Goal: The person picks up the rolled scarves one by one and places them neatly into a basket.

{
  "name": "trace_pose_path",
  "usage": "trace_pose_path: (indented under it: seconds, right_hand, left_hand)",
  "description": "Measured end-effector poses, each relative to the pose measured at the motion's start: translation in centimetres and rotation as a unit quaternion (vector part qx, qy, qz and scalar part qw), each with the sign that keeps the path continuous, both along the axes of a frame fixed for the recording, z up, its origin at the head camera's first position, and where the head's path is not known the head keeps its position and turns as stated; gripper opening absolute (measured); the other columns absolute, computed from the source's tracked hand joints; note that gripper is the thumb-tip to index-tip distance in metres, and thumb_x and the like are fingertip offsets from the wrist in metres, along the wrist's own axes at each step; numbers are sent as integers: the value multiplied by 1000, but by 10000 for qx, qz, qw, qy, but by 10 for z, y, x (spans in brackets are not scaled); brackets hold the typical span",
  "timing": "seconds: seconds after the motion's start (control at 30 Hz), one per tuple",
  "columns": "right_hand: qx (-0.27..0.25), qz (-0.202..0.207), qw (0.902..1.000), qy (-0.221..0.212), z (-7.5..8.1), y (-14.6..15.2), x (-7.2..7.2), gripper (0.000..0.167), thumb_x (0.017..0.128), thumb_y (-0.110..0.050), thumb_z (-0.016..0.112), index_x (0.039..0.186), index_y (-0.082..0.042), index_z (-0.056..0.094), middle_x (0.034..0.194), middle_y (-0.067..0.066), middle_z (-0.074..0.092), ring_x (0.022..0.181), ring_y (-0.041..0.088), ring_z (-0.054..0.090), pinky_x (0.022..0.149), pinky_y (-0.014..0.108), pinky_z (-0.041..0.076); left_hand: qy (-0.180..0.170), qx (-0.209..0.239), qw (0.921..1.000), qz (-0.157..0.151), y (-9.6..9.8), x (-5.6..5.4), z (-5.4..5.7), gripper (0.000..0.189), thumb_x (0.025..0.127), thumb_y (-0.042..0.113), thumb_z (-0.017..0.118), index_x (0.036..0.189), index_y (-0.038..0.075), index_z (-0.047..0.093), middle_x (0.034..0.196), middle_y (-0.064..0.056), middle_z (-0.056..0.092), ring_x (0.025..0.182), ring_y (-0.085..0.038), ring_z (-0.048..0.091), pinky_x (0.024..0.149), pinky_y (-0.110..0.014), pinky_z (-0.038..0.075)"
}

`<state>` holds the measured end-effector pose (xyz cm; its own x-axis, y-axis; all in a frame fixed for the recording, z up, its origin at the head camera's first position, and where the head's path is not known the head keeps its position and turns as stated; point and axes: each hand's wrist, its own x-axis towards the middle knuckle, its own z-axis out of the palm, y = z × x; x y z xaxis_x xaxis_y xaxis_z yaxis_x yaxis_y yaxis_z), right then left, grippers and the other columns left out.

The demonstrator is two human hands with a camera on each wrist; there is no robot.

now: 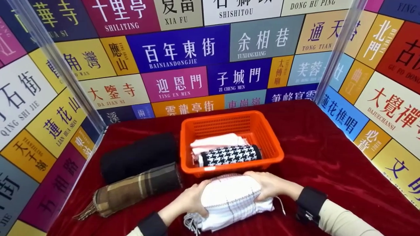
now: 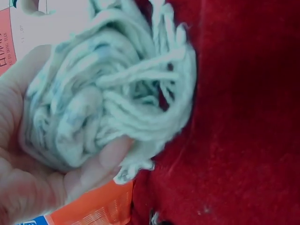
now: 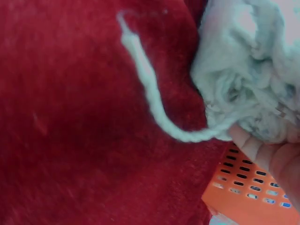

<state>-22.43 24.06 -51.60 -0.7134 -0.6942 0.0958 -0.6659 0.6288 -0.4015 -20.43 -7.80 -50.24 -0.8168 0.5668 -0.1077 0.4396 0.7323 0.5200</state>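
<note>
A white rolled scarf [image 1: 229,196] with thin grey lines and a fringe lies in front of the orange basket. My left hand [image 1: 194,200] grips its left end, where the fringe hangs; the left wrist view shows the coiled end of the scarf [image 2: 89,108] between thumb and fingers. Around the right end curls my right hand [image 1: 269,185]. One twisted tassel [image 3: 157,105] sticks out from that end over the red cloth in the right wrist view.
The orange basket [image 1: 275,154] holds a black-and-white houndstooth roll [image 1: 231,155] and a pale pink folded cloth [image 1: 216,141]. To its left lie a black roll [image 1: 139,155] and a brown plaid fringed scarf [image 1: 137,190]. Red velvet [image 1: 328,157] covers the table, with printed panels around it.
</note>
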Motion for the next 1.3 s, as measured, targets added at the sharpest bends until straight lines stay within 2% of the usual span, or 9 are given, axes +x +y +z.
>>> trace_pose_path:
  seconds: [0.23,0.4,0.57,0.73,0.83,0.93,1.07,1.17,1.3]
  right_hand:
    - [-256,25,9996,137,3,0,2,72,58,-30,78,122,-16,49,108,-7,60,89,11,59,76,30,50]
    - [-472,46,9975,517,8,0,8,70,58,-33,79,121,-19,51,109,-9,61,92,9,60,77,29,50]
    - [-643,19,9942,864,28,0,16,69,60,-34,79,121,-22,51,111,-10,60,95,8,60,80,30,50]
    - [-869,189,9883,1240,63,-2,17,69,61,-33,79,124,-22,51,112,-9,60,97,9,60,81,30,50]
    - [-960,272,9829,1547,84,-2,14,67,62,-31,79,123,-20,53,111,-8,61,97,8,60,82,27,50]
    - [-1040,295,9797,1688,101,-1,6,66,62,-27,78,122,-15,53,110,-4,62,96,12,61,80,29,51]
    - [-1033,196,9851,1358,120,2,-16,69,62,-24,77,125,-13,51,114,1,61,96,16,61,81,34,50]
    - [-943,11,9913,916,128,3,-40,70,61,-23,76,126,-16,50,114,-1,61,93,15,61,81,35,50]
    - [-728,-218,9959,486,129,2,-72,72,58,-18,76,126,-15,50,111,0,62,88,15,59,80,35,49]
  left_hand:
    - [241,366,9989,164,-3,-1,-1,90,42,15,84,125,16,46,104,-9,62,88,-25,60,69,-36,49]
    - [547,321,9979,111,-5,2,10,87,42,16,83,122,17,48,102,-7,63,85,-24,60,65,-35,49]
    - [975,202,9950,30,-6,5,34,87,43,18,83,123,18,48,100,-8,63,85,-24,60,64,-38,49]
    - [1252,345,9915,15,-9,6,67,90,46,18,81,128,19,46,110,-6,62,91,-26,61,72,-40,51]
    - [1408,482,9889,-43,-12,2,88,90,47,19,81,129,16,44,111,-6,62,93,-26,61,75,-41,50]
    - [1514,675,9861,-111,-15,-8,107,91,48,20,81,130,19,42,108,-7,64,87,-26,62,71,-38,51]
    - [1368,962,9858,119,-16,-32,124,91,50,18,80,132,22,41,103,-10,65,79,-24,62,69,-37,50]
    - [1065,1085,9871,492,-16,-55,126,91,51,16,80,133,20,41,100,-14,65,75,-23,59,70,-37,49]
    - [717,1176,9873,787,-13,-86,117,86,51,14,79,130,18,45,105,-13,64,82,-23,59,76,-37,48]
